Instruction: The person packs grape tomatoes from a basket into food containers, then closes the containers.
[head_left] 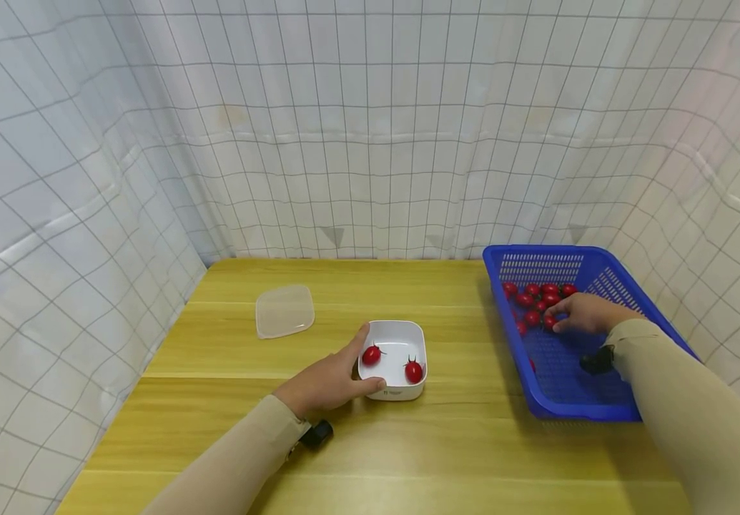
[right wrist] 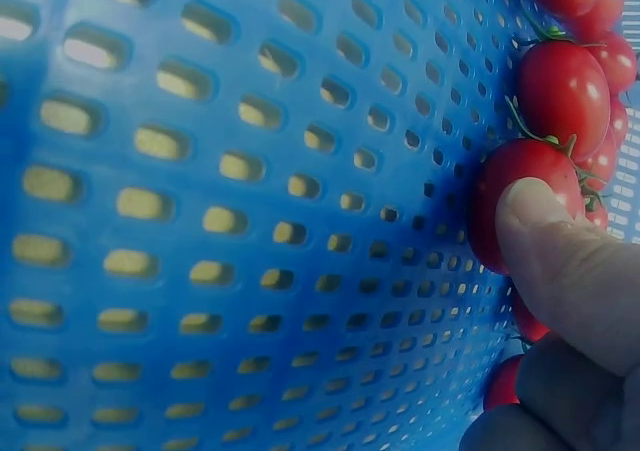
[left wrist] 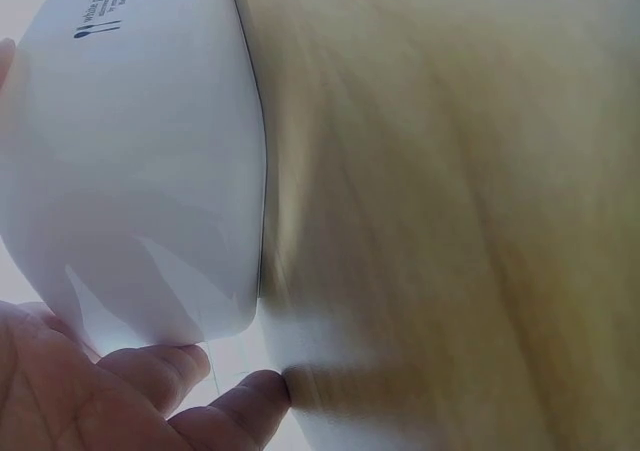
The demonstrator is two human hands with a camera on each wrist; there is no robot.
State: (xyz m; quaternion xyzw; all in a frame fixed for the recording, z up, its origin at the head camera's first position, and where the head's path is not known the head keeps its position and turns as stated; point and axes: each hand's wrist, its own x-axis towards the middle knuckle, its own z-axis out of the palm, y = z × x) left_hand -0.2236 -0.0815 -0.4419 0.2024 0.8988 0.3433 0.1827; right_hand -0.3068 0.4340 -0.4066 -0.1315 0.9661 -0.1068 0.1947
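A square white food container (head_left: 397,345) stands on the table, two cherry tomatoes inside: one cherry tomato (head_left: 372,355) at the left, another at the front right. My left hand (head_left: 334,379) grips its left side, thumb at the front and fingers behind. In the left wrist view the container wall (left wrist: 140,161) shows printed lettering, with fingers under its lower edge. My right hand (head_left: 588,313) is inside the blue basket (head_left: 540,406), at a group of cherry tomatoes. In the right wrist view its thumb lies on one cherry tomato (right wrist: 500,201); the fingers are curled below, partly out of frame.
A translucent lid (head_left: 284,312) lies flat on the wooden table (head_left: 460,450), behind and left of the container. Several more cherry tomatoes (head_left: 533,291) are gathered along the basket's left and far sides. Grid-patterned curtains (head_left: 376,107) enclose the back and sides.
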